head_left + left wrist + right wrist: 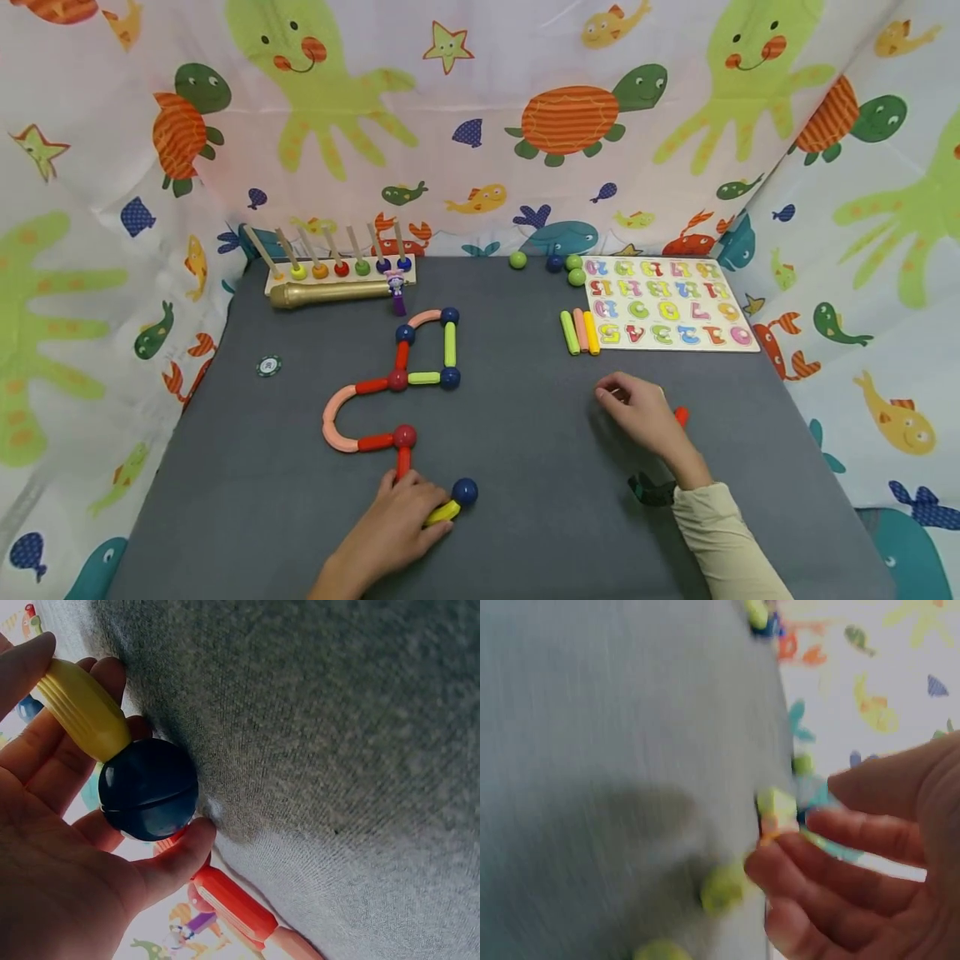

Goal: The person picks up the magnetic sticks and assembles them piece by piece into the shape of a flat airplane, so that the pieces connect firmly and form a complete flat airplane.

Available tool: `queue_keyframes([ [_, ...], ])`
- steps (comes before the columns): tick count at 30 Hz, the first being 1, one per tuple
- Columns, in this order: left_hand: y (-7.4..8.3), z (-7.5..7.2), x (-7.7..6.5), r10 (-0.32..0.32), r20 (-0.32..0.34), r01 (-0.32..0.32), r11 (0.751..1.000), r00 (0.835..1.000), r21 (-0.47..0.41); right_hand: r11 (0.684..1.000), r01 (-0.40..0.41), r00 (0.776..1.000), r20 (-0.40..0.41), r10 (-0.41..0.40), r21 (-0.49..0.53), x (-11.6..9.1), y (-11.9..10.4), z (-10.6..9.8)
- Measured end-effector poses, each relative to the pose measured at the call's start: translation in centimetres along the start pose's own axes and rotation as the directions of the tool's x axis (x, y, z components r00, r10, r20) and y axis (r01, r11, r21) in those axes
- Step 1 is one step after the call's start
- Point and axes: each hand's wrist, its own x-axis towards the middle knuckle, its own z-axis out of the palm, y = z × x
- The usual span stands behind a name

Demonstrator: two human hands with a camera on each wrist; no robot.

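My left hand [401, 521] pinches a yellow curved rod [84, 712] between thumb and fingers. A dark blue ball [150, 789] touches that rod's end and one fingertip; in the head view the hand hides this ball. Another blue ball [464, 492] sits by the rod's other end. Above the hand runs a chain of a red rod [403, 460], red balls [404, 436], a pink curved rod [333, 421] and a loop with green rods [450, 343]. My right hand [641, 412] hovers over the table at right, fingers loosely bent, holding nothing visible; a red rod [681, 415] shows beside it.
Green and orange rods [570, 332] lie beside a number board [675, 343] at the back right, with green balls [517, 260] nearby. At the back left are a peg stand [408, 271], a gold baton [330, 293] and a small figurine [397, 287]. A round chip [268, 365] lies left.
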Motion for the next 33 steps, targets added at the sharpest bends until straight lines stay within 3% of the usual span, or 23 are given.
queue_keyframes([
  [3, -0.1, -0.1, 0.0, -0.001, 0.014, 0.001, 1.000, 1.000, 0.002, 0.988, -0.034, 0.997, -0.078, 0.022, -0.152, 0.5, 1.3, -1.0],
  [8, -0.1, 0.1, 0.2, -0.005, 0.028, 0.005, 1.000, 1.000, 0.008, 0.960, -0.097, 0.995, -0.032, 0.091, -0.264, 1.1, 2.7, -1.0],
  [21, -0.1, -0.1, 0.2, -0.009, 0.026, 0.009, 1.000, 1.000, 0.020, 0.970, -0.072, 0.997, -0.023, 0.068, -0.233, 2.5, 3.5, -1.1],
  [33, -0.2, -0.3, 0.1, -0.015, 0.060, 0.015, 1.000, 0.998, 0.003, 0.984, -0.046, 0.999, 0.010, 0.048, -0.170, 8.5, 0.8, -0.5],
])
